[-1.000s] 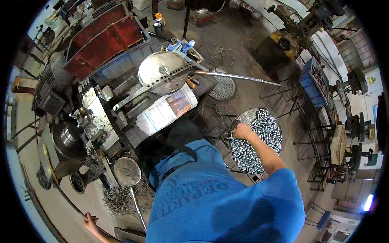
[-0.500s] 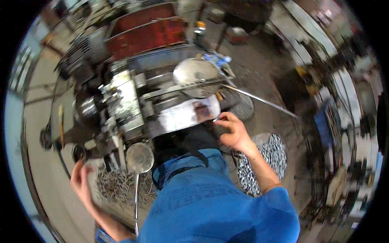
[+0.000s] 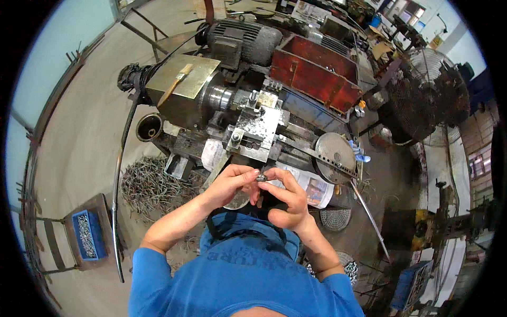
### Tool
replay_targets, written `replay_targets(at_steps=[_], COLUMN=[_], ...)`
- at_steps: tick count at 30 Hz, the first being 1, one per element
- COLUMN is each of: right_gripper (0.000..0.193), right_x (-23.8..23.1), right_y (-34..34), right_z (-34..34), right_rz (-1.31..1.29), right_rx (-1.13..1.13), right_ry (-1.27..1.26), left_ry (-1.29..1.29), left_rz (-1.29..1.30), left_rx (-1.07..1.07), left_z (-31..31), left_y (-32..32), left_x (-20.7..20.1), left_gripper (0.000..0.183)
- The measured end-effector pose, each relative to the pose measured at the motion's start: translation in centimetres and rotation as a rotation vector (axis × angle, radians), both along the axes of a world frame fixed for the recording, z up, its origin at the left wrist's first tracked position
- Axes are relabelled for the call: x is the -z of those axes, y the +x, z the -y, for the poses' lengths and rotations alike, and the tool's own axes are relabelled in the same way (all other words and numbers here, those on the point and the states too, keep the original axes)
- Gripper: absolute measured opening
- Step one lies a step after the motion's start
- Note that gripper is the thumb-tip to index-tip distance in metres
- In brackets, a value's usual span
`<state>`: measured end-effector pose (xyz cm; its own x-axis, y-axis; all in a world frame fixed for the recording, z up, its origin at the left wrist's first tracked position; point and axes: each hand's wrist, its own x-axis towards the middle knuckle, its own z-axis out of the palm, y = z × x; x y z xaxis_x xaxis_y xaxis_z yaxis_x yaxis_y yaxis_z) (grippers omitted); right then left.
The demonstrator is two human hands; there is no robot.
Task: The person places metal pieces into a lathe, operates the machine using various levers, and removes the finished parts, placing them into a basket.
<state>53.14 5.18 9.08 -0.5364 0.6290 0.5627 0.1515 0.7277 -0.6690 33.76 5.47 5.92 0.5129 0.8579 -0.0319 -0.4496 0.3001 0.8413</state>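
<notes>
A small shiny metal part (image 3: 261,178) sits between the fingertips of both hands, just in front of the lathe. My left hand (image 3: 232,185) pinches it from the left with thumb and fingers. From the right, my right hand (image 3: 289,198) grips it too, fingers bent around its end. Its exact shape is partly hidden by the fingers. Beyond the hands stands the metal tool post block (image 3: 259,129) of the lathe, with the round chuck (image 3: 218,98) to its left. A printed paper sheet (image 3: 319,191) lies on the machine beside my right hand.
A wooden-handled brush (image 3: 176,84) lies on the headstock cover. Metal shavings (image 3: 150,179) are heaped on the floor at left, near a blue bin (image 3: 88,235) of small parts. A red metal box (image 3: 317,74) and a fan (image 3: 428,98) stand behind. A long rod (image 3: 369,219) slants out at right.
My hands were apart, the left low at the left and the right over the paper with a small piece. Now they meet at the metal part. The view has swung leftward.
</notes>
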Motion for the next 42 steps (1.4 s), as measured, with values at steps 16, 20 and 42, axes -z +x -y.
replay_targets(at_steps=[16, 20, 42], right_gripper=[0.038, 0.038, 0.026], right_x=[-0.5, -1.6, 2.5], right_y=[-2.2, -3.2, -13.0], right_z=[-2.2, -3.5, -21.1], right_rz=[0.253, 0.314, 0.956], right_rx=[-0.016, -0.111, 0.130], right_ry=[0.164, 0.154, 0.471], left_ry=[0.656, 0.591, 0.028], left_rz=[-0.761, -0.848, -1.904], left_rx=[-0.208, -0.079, -0.800], left_z=[-1.6, -2.2, 12.1], left_y=[-3.0, -4.9, -29.4], left_x=[-2.7, -3.7, 0.2], left_gripper=[0.027, 0.027, 0.036])
